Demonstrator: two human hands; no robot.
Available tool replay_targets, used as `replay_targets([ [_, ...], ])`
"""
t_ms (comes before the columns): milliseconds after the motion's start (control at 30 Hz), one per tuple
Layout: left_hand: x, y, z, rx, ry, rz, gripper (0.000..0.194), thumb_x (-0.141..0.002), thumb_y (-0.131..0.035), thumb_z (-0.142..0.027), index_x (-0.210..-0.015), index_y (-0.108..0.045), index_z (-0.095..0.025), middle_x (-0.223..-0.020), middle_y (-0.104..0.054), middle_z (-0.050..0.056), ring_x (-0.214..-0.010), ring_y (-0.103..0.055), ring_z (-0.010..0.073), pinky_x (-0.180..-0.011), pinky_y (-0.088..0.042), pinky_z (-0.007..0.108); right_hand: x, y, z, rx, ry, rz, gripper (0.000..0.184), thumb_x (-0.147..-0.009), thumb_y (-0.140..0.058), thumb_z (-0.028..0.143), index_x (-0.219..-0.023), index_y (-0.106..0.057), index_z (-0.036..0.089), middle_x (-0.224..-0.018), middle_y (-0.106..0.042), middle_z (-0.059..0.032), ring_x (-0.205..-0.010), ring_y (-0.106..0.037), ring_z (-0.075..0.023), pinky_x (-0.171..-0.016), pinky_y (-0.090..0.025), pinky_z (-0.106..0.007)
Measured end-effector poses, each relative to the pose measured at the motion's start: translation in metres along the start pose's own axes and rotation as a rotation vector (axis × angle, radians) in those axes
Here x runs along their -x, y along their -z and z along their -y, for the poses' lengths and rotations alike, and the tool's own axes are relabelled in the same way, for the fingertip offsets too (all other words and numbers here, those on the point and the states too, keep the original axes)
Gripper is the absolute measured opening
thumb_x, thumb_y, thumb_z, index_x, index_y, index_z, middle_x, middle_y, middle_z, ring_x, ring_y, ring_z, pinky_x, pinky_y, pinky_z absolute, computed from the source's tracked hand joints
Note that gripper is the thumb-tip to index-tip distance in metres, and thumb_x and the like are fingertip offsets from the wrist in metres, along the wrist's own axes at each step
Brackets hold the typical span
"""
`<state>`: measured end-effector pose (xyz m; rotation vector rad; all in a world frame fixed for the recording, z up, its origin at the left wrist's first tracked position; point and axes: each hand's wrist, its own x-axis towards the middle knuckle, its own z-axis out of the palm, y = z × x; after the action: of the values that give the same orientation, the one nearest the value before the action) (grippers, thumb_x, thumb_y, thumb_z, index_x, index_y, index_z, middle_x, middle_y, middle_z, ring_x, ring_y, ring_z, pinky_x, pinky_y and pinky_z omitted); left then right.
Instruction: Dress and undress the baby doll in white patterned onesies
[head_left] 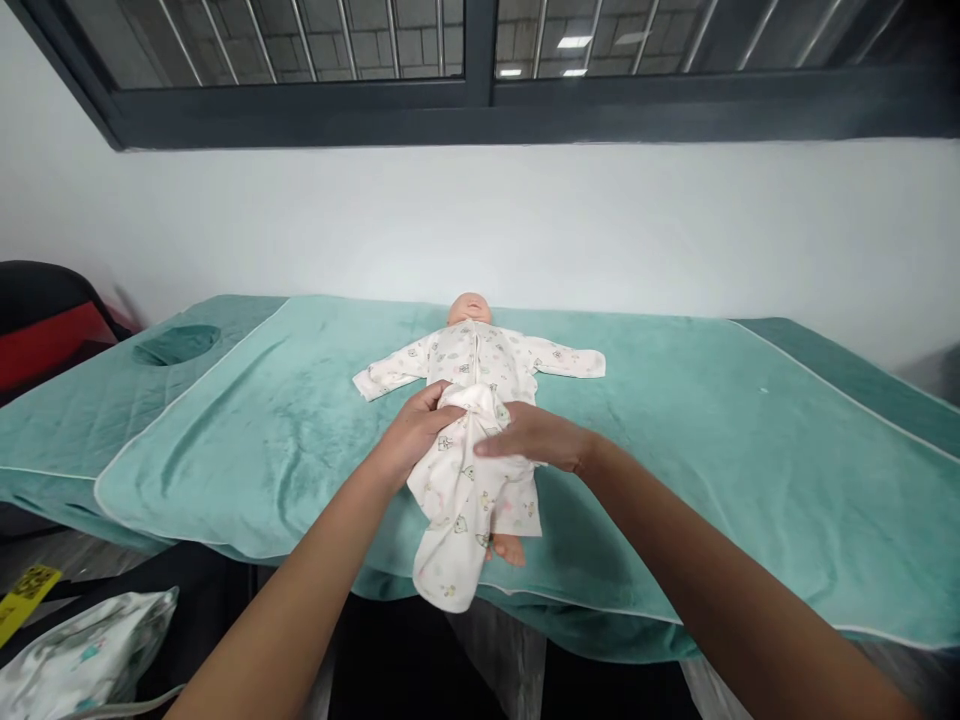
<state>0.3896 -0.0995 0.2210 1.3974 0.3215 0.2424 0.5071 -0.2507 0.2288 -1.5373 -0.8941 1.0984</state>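
Note:
A baby doll (470, 308) lies on its back on the bed, its head toward the wall. It wears a white printed long-sleeved top (480, 350) with both sleeves spread wide, and matching trousers (519, 505); a bare foot (510, 548) shows below. Over its lower body, my left hand (416, 430) is closed on the gathered upper edge of a loose white printed baby garment (454, 520), whose exact kind I cannot make out. My right hand (536, 437) grips the same cloth from the right, thumb in front, other fingers partly hidden. The garment hangs down toward the bed's front edge.
The bed has a green plush cover (712, 450) and a face hole (178, 345) at left. A white wall (480, 220) and barred window (472, 95) stand behind. At lower left lies a clear bag of printed cloth (86, 650); a black-and-red chair (52, 335) stands far left.

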Motion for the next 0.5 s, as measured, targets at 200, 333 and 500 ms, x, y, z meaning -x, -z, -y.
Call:
replay_targets([
  [200,0.011,0.005,0.018,0.166,0.125,0.08,0.034,-0.073,-0.075,-0.042,-0.092,-0.066,-0.015,-0.077,-0.069,0.003,-0.068,-0.061,0.015,-0.062,-0.047,0.024,0.0,0.001,-0.004,-0.127,0.071,-0.019,0.048,-0.074,-0.078,0.043,-0.114,-0.07,0.019,-0.109,-0.071,-0.0078,-0.101,-0.066,-0.0245,-0.09,-0.052,-0.038],
  [333,0.016,0.01,0.024,0.115,0.167,0.247,0.039,-0.068,-0.081,-0.033,-0.099,-0.07,-0.012,-0.089,-0.073,0.009,-0.081,-0.067,0.0216,-0.072,-0.051,0.029,-0.003,-0.001,-0.01,-0.287,0.119,-0.106,0.051,-0.075,-0.076,0.046,-0.116,-0.068,0.016,-0.107,-0.071,-0.0099,-0.094,-0.068,-0.0233,-0.083,-0.054,-0.034],
  [500,0.009,-0.001,0.028,0.354,0.03,-0.046,0.046,-0.068,-0.079,-0.031,-0.11,-0.067,-0.017,-0.091,-0.074,0.005,-0.078,-0.068,0.0197,-0.071,-0.052,0.028,0.001,0.0,-0.009,-0.015,0.032,0.195,0.049,-0.07,-0.082,0.037,-0.114,-0.069,0.02,-0.107,-0.072,-0.0066,-0.1,-0.066,-0.0243,-0.083,-0.055,-0.035],
])
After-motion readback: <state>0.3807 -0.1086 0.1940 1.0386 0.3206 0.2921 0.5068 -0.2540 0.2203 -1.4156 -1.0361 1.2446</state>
